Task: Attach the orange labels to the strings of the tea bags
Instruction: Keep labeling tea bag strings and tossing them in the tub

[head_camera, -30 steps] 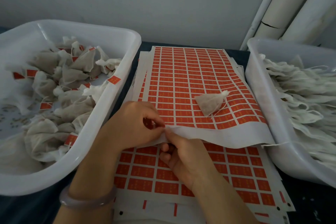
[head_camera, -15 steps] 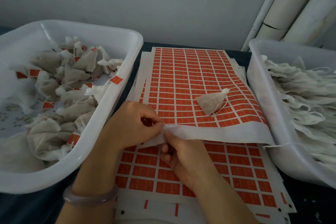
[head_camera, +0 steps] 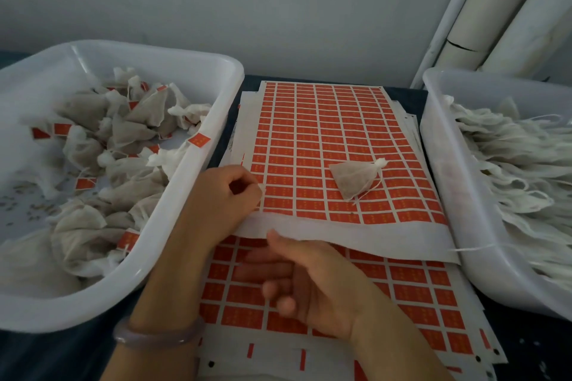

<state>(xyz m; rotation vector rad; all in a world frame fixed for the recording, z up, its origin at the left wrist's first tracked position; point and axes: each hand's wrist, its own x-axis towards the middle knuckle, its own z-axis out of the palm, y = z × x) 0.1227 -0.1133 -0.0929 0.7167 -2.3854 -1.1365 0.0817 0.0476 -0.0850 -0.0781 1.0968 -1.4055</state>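
White plastic tub (head_camera: 223,102) holds crumpled tagged tea bags (head_camera: 136,130) beside flat sheets (head_camera: 356,237) gridded with orange labels (head_camera: 309,145). Loose-fingered, the right hand (head_camera: 309,281) lies slack; a mesh pyramid tea bag (head_camera: 356,178) rests on the top sheet, where the left hand (head_camera: 226,198) pinches a small pale scrap (head_camera: 262,189).

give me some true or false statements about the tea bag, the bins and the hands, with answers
One tea bag lies on the top label sheet. True.
The right hand grips that tea bag. False: it lies open on the lower sheet, apart from the bag.
The left bin holds tea bags with orange labels. True.
The right bin is full of orange labels. False: it holds white bags with strings, no labels showing.
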